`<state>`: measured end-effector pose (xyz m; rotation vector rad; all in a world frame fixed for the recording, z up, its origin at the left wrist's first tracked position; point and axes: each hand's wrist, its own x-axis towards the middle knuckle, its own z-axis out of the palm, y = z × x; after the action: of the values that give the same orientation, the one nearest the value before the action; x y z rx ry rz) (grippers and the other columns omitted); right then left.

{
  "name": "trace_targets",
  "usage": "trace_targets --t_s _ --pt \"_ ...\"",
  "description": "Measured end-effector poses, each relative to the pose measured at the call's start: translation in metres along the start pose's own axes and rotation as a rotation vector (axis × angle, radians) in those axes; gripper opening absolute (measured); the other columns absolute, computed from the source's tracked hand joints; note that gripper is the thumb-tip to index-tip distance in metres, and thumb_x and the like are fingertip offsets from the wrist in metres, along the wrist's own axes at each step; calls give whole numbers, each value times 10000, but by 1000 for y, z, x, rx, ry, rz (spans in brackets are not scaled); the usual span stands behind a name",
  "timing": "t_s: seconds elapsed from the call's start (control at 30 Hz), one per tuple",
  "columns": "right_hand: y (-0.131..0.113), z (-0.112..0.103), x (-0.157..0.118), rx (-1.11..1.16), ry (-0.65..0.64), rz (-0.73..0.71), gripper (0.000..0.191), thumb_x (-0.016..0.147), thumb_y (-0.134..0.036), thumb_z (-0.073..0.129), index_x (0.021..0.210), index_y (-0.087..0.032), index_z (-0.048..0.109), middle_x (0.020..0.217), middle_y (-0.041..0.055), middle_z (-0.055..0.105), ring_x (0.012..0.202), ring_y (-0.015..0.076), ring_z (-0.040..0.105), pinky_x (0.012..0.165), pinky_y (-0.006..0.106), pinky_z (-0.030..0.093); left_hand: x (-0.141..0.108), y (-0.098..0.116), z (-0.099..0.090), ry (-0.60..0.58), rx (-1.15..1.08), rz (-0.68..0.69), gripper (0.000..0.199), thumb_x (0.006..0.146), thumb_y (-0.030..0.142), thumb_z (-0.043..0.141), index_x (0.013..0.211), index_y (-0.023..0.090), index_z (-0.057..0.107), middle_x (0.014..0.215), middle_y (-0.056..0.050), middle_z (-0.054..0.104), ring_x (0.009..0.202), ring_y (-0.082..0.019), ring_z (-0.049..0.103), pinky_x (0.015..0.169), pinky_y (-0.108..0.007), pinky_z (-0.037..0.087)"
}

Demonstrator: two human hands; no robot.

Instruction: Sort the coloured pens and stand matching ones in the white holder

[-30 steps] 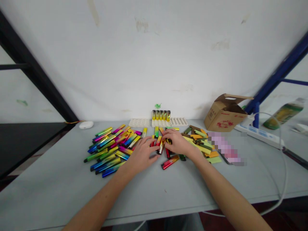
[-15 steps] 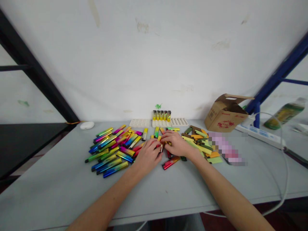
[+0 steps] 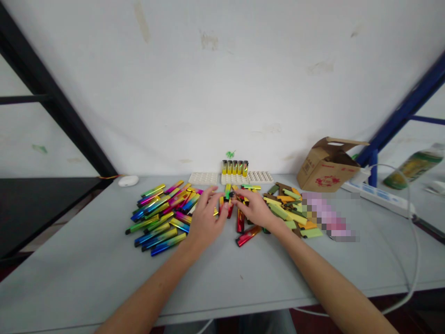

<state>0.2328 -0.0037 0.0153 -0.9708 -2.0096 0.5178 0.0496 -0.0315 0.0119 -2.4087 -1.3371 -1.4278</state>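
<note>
My left hand [image 3: 207, 217] is over the middle of the table with its fingers apart, beside a heap of shiny multicoloured lighters [image 3: 162, 215]. Fingers of my right hand [image 3: 255, 208] are bent together around a small dark-ended item at the middle, too small to name. Below the right hand lie red lighters [image 3: 247, 235]. On its right is a pile of green, yellow and orange lighters [image 3: 295, 218]. Behind the hands, several yellow lighters [image 3: 235, 168] stand upright in a row in a white holed tray [image 3: 227, 179].
More white holed trays [image 3: 204, 178] lie left and right of the middle one. An open cardboard box [image 3: 325, 169], a power strip [image 3: 382, 197] with a white cable and a blurred pink object [image 3: 325, 213] are on the right. A white case [image 3: 128, 181] sits back left.
My left hand has opened and drawn its fingers away from the right hand. The red lighters between the hands show more. The view has shifted slightly.
</note>
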Motion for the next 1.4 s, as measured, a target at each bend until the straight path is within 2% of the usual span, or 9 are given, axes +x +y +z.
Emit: trace_targets --t_s 0.13,0.27,0.47,0.6,0.73,0.9,1.07,1.23,1.4 --pt "-2 -3 2 406 102 218 106 851 -292 504 786 -208 497 734 -14 522 712 154 518 684 285 428 4 -2 -6 16 -9 -54 228 911 254 479 1089 159 587 1168 -123 557 1149 -244 524 1021 -419 423" --pt "-3 -4 5 615 133 330 93 781 -286 558 779 -203 515 639 -43 458 591 123 441 588 251 386 3 -5 -5 -22 -7 -34 211 919 256 462 1035 150 604 1141 -127 571 1122 -242 540 994 -415 439" --pt "-7 -7 4 1059 23 472 236 727 -349 560 886 -176 577 662 -34 421 540 98 393 444 199 309 -1 -6 -1 -74 -23 -7 185 913 249 474 965 164 630 1072 -104 607 1042 -228 574 950 -404 466" --pt "-12 -19 2 1287 -197 604 295 714 -308 555 980 -182 577 638 -53 396 443 57 257 363 154 138 0 -5 -1 -89 -31 -3 192 916 243 462 930 167 638 1039 -98 616 1028 -228 579 929 -395 476" --pt "-13 -25 1 1483 -228 647 173 723 -286 580 855 -179 551 610 -58 408 428 46 279 365 143 202 0 -4 -2 -112 -43 -10 214 924 229 431 895 163 633 1015 -98 623 1011 -223 584 923 -387 477" --pt "-12 -19 0 1404 -86 640 110 813 -249 623 846 -149 594 772 8 569 702 98 559 605 192 471 1 -4 -2 -118 -45 -16 191 917 217 427 989 166 597 1011 -91 626 997 -222 581 913 -389 476" --pt "-13 -17 -1 1340 -148 614 238 905 -307 541 1087 -170 612 1076 83 636 884 153 616 808 338 517 0 -5 -1 -125 -73 -59 250 913 248 451 1133 164 533 1059 -105 628 1017 -232 582 918 -412 477" --pt "-16 -22 2 1414 -204 659 324 936 -403 438 1103 -172 591 1084 94 650 897 163 623 784 312 513 -2 -5 -1 -26 -116 -146 479 898 283 491 1343 169 356 1185 -137 569 957 -209 595 857 -389 511" --pt "-15 -25 4 1473 -176 706 535 928 -556 306 1069 -130 598 955 110 664 768 163 612 621 257 479 0 -4 -3 -15 -95 -152 467 900 278 479 1336 159 362 1206 -149 554 946 -209 584 860 -393 498"
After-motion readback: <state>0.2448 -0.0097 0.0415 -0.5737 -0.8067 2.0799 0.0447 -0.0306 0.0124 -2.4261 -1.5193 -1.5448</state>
